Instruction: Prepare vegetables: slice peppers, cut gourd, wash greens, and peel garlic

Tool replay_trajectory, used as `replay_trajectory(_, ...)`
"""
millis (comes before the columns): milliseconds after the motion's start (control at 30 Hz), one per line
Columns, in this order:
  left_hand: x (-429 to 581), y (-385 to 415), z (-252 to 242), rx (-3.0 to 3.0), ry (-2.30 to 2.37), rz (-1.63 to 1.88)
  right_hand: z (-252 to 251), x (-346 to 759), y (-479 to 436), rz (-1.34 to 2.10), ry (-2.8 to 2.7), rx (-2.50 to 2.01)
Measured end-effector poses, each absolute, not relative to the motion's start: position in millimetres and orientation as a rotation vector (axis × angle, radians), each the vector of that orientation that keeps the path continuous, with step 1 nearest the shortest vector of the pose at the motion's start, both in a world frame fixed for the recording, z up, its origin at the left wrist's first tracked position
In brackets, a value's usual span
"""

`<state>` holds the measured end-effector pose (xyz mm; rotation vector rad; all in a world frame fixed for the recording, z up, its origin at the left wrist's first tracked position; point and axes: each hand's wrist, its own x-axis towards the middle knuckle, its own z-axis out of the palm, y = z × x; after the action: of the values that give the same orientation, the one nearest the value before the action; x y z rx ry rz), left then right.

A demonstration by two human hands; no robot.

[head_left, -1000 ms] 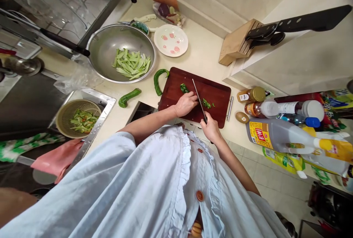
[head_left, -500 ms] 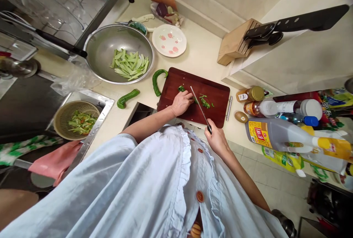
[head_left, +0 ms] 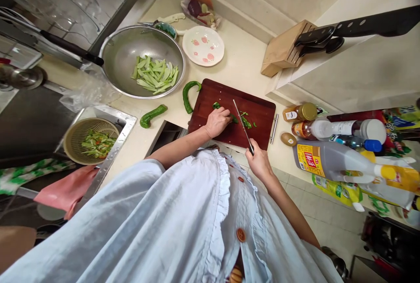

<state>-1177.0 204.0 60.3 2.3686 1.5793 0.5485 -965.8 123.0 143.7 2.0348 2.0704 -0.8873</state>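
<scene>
Our right hand is gripping a chef's knife, fingers closed around its handle and the blade standing on a dark wooden cutting board. Our left hand is holding a green pepper on the board, fingers curled over it, just beside the blade. Another green pepper is lying just beside the board, and a third green pepper is resting farther left on the counter.

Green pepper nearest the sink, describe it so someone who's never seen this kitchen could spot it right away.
Start at the dark wooden cutting board on the pale counter. Left of it lie two whole green peppers. Ignore the curled pepper beside the board; yours is the straighter pepper, farther out, near the steel sink rim.
</scene>
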Motion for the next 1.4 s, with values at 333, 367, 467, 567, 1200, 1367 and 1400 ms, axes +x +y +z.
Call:
replay_trajectory(333,-1178,202,66,2.265,1.562,0.566,131,-975,129,-0.955,2.078,2.013)
replay_trajectory(367,-1179,201,66,2.289,1.55,0.554,132,-975,130,-0.981,2.09,2.031)
replay_trajectory(467,-1182,199,67,2.293,1.558,0.552,143,-968,123,-1.0,2.094,2.042)
replay_trajectory(567,-1182,199,68,2.225,1.567,0.591,152,-965,113,-0.972,2.053,1.967)
replay_trajectory(1200,-1183,197,68,2.209,1.545,0.565,128,-998,144,-1.031,2.138,1.993)
replay_trajectory(1367,-1198,197,83,2.219,1.717,0.706,119,-1006,154,-1.024,2.177,1.984)
replay_trajectory(1400,-1201,199,84,2.164,1.794,0.732,120,-1005,154,-1.024,2.186,1.984)
